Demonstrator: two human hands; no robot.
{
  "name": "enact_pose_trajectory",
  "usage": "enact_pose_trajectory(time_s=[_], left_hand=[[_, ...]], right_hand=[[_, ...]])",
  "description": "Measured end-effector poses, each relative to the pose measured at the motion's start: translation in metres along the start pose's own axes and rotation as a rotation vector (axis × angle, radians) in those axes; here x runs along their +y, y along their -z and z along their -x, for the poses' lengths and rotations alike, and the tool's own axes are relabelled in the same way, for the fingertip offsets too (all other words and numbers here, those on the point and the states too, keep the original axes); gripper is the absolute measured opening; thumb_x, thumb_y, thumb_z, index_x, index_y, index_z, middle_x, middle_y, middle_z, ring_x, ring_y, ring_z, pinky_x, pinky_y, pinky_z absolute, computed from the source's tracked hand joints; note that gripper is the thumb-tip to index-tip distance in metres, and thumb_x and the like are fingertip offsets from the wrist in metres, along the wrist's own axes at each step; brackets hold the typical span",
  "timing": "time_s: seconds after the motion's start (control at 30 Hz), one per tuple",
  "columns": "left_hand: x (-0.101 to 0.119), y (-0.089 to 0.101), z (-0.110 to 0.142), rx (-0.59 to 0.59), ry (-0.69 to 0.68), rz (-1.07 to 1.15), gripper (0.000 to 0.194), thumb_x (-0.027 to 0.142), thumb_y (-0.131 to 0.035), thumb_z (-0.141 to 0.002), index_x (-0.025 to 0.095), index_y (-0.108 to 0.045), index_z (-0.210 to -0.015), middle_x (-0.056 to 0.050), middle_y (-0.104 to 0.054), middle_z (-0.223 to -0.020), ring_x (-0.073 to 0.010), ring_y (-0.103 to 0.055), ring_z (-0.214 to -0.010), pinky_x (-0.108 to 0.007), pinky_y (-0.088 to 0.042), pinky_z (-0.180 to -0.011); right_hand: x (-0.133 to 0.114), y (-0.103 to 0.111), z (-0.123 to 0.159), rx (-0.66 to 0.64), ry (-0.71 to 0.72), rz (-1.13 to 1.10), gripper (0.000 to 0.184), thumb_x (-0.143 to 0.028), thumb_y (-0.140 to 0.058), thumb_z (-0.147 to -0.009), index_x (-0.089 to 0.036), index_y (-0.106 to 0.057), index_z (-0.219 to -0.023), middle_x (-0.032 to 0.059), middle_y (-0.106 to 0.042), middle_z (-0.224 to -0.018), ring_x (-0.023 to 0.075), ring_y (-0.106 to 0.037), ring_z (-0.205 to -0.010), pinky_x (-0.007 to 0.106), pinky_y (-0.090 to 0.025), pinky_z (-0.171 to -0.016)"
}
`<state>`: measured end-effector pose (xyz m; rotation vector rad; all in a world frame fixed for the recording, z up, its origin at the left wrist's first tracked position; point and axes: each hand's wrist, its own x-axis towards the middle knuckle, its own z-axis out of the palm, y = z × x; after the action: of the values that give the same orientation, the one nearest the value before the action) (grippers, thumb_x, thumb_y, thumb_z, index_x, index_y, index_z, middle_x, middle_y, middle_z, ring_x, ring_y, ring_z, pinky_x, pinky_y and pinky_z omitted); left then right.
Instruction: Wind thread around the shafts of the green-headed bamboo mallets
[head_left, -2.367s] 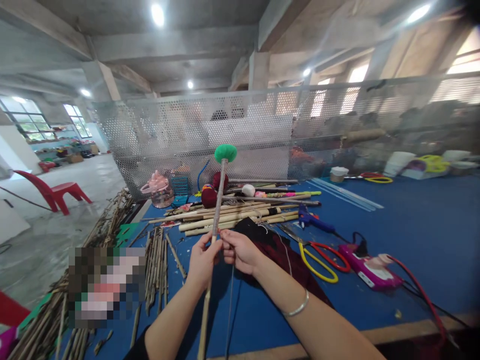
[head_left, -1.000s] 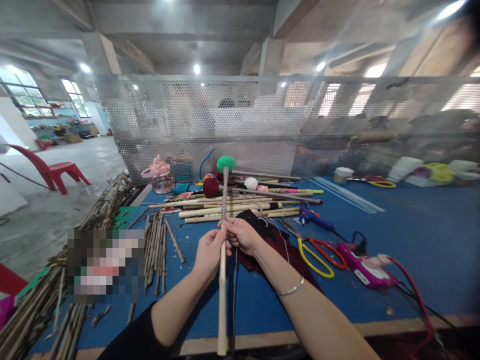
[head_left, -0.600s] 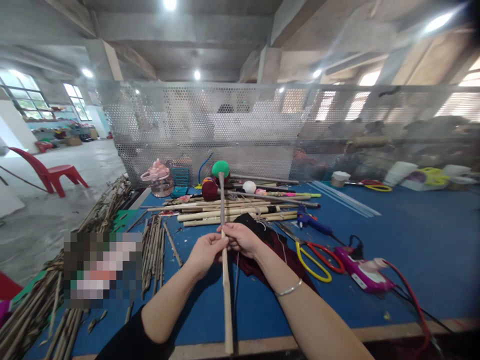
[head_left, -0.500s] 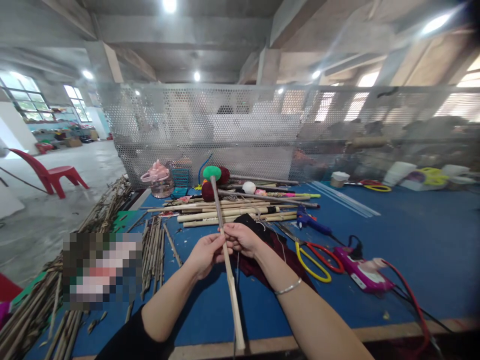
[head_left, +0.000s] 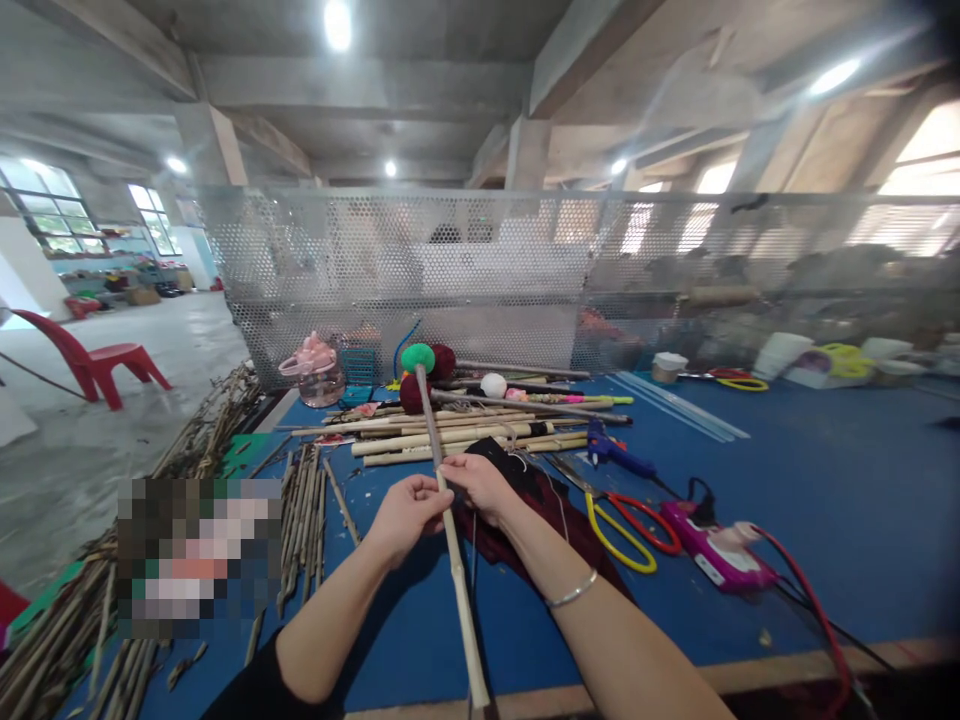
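A long stick (head_left: 459, 575) topped by a green ball-shaped head (head_left: 418, 357) slants away from me over the table. Its upper shaft is wrapped in grey, its lower part is bare pale wood. My left hand (head_left: 411, 512) pinches the stick near the end of the wrap. Just above, my right hand (head_left: 478, 484) closes its fingers on the same spot. A thin dark strand hangs below my hands beside the stick. Under my right hand lies dark maroon and black cloth (head_left: 517, 520). Dark red balls (head_left: 412, 393) on other sticks lie behind the green head.
Scissors (head_left: 630, 530), a blue glue gun (head_left: 616, 449) and a purple power strip (head_left: 712, 548) lie on the right. Bamboo sticks (head_left: 457, 433) are piled ahead, twigs (head_left: 304, 520) on the left. A perforated metal screen (head_left: 405, 290) stands behind, near a pink-lidded jar (head_left: 319, 375).
The camera view has shifted slightly. My hands stay around the same part of the stick, with the left fingers moved a little and the right fingers adjusted on the wrap.
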<state>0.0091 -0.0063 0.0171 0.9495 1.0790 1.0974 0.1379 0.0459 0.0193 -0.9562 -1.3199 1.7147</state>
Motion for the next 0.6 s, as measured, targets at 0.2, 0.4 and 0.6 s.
enact_pose_trajectory(time_s=[0.2,0.4,0.6], left_hand=[[0.004,-0.003,0.006,-0.162,0.088,0.126,0.034,0.034,-0.070,-0.059,0.012,-0.056,-0.080,-0.005,-0.061,-0.072,-0.0093,-0.058,-0.060,-0.017,-0.043,-0.052],[0.003,-0.004,0.007,-0.032,0.073,-0.034,0.039,0.038,-0.073,-0.053,0.013,-0.051,-0.074,0.001,-0.056,-0.057,-0.0102,-0.056,-0.050,-0.019,-0.041,-0.047],[0.011,-0.002,0.009,-0.221,0.136,0.109,0.032,0.032,-0.070,-0.061,0.012,-0.057,-0.083,-0.008,-0.064,-0.082,-0.0093,-0.059,-0.061,-0.018,-0.044,-0.055]], right_hand=[[-0.001,0.000,0.001,-0.120,-0.108,-0.073,0.032,-0.040,-0.066,-0.061,-0.014,-0.052,-0.073,-0.0106,-0.034,-0.038,0.0010,-0.018,-0.030,0.017,-0.007,-0.032],[0.005,-0.008,-0.002,0.013,0.061,0.007,0.032,-0.037,-0.070,-0.057,-0.012,-0.050,-0.061,-0.0049,-0.048,-0.047,0.0031,-0.038,-0.039,0.016,-0.026,-0.038],[0.001,0.003,0.000,-0.234,-0.119,-0.103,0.031,-0.038,-0.066,-0.064,-0.014,-0.050,-0.072,-0.0093,-0.039,-0.043,-0.0002,-0.022,-0.029,0.015,-0.008,-0.032]])
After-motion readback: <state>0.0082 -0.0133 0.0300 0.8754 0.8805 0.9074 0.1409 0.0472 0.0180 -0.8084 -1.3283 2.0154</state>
